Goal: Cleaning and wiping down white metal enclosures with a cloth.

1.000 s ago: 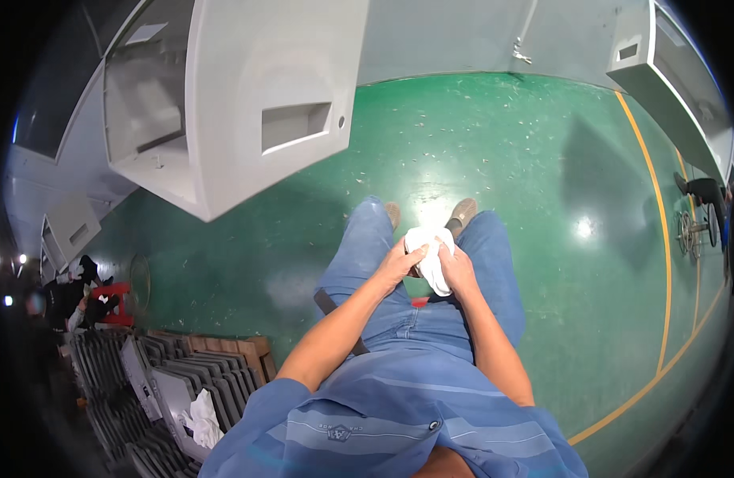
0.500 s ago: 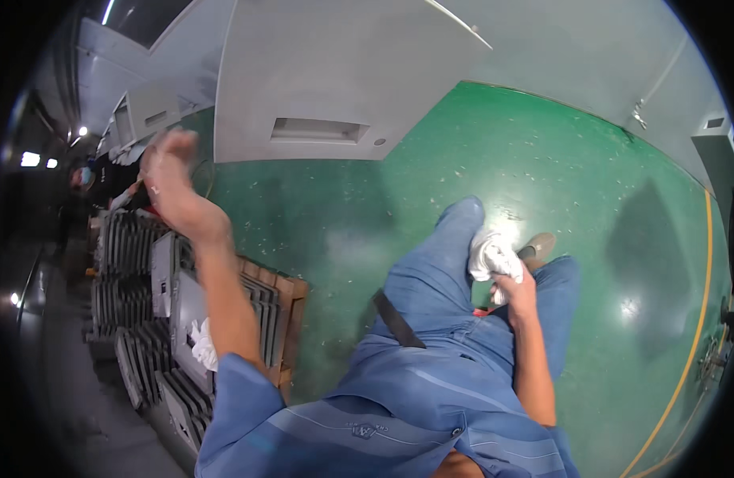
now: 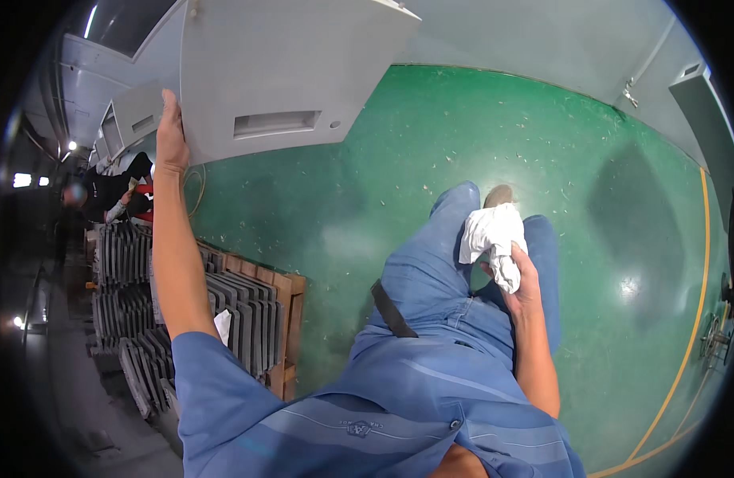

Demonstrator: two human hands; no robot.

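Observation:
My left hand [image 3: 171, 137] is raised to the upper left and grips the left edge of a large grey metal cabinet panel [image 3: 287, 72] with a recessed slot handle. By my thigh, my right hand [image 3: 523, 275] is closed around a crumpled white rag [image 3: 490, 231] that hangs over my blue trouser leg. I wear a blue shirt and blue trousers, and one shoe tip shows beyond the rag.
A wooden pallet [image 3: 281, 319] loaded with rows of dark grey metal plates [image 3: 128, 263] stands at the lower left. Another person [image 3: 116, 191] in dark clothes works beyond it. Green floor [image 3: 478, 135] with a yellow line [image 3: 690, 342] spreads right. More grey cabinets [image 3: 132, 119] line the left.
My left hand left the rag, swung up to the left and took hold of the grey panel's edge. My right hand kept the rag near my thigh. The view turned left.

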